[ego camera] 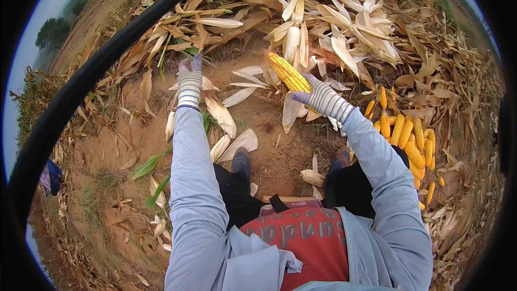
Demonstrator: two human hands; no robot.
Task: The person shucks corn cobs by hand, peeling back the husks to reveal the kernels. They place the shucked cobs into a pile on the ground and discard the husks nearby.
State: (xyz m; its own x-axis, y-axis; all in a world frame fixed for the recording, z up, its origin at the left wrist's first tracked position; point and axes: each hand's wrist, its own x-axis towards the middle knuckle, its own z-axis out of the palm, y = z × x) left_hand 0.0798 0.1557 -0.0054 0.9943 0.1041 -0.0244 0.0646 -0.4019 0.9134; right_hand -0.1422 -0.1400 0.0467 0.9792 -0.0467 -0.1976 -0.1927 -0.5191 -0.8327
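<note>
A husked yellow ear of corn [288, 73] is held in my right hand [321, 93], which wears a striped knit glove; the ear's tip points up and left, over loose husks. My left hand [190, 79], gloved alike, reaches forward at the near edge of the dry stalks, its fingers partly seen; whether it touches a stalk or leaf there I cannot tell. Pale husk pieces [221, 117] lie on the soil below and between the hands. Beyond the held ear, opened husks [293, 42] rest on the stalks.
Dry corn stalks and leaves [420, 56] form a long heap across the front and right. A pile of husked yellow ears [408, 137] lies to the right, beside my leg. My boots [241, 162] stand on bare soil. A dark curved bar or cable [101, 58] crosses the left side.
</note>
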